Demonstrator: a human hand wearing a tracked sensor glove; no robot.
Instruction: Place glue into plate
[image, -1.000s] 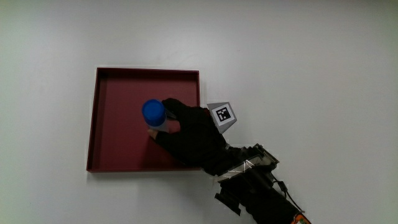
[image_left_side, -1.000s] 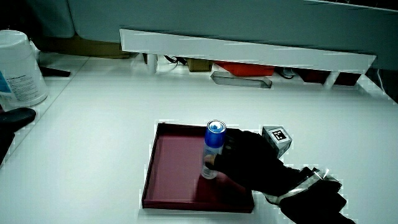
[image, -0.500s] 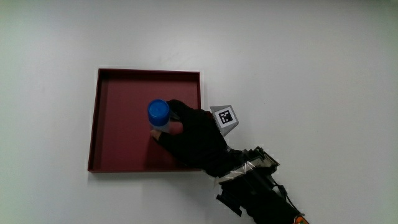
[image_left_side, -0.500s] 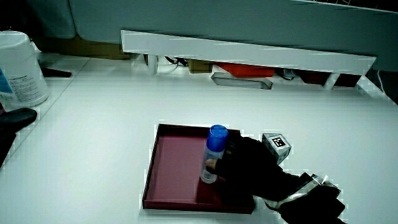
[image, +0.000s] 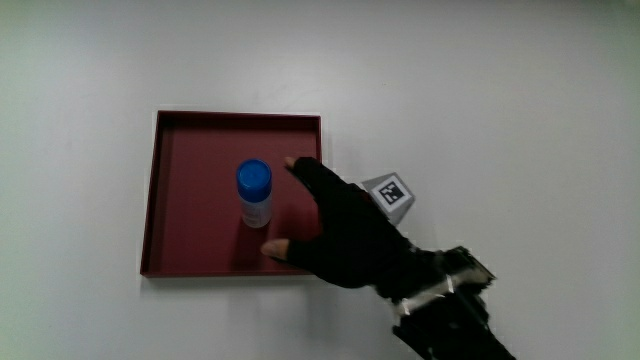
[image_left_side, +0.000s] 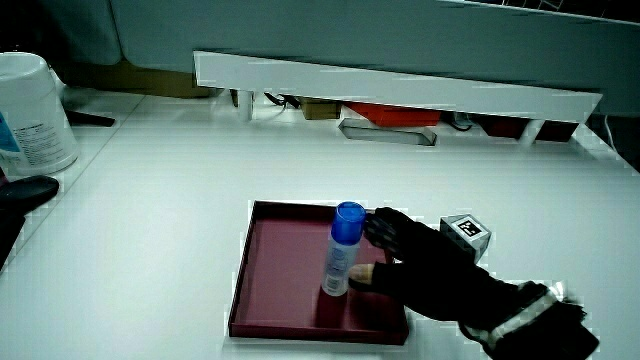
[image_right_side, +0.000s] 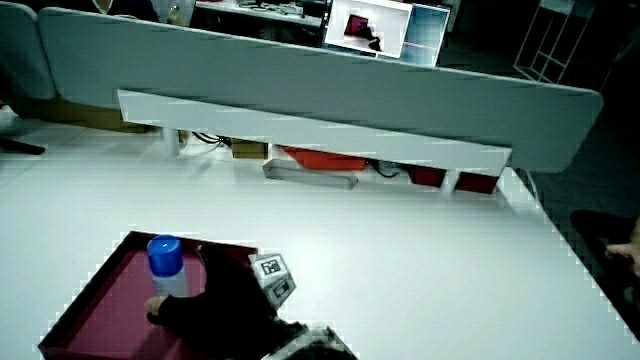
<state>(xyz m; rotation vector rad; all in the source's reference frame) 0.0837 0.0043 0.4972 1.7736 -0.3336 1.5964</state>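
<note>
The hand (image: 345, 230) hovered over the plate's (image: 180, 130) edge, fingers spread, gripping nothing. The blue-capped glue bottle (image: 254, 194) stood upright in the plate, at the hand's nine o'clock, just apart. A white canister (image_left_side: 30, 110) stood well off at the table's (image: 500, 100) edge.

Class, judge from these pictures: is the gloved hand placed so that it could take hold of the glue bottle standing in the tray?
Probably yes. The hand lies open right beside the upright glue bottle in the tray, with nothing between them.

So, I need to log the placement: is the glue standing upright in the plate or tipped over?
Upright. The glue stands on its base inside the plate, blue cap up, and the open hand beside it no longer touches it.
</note>
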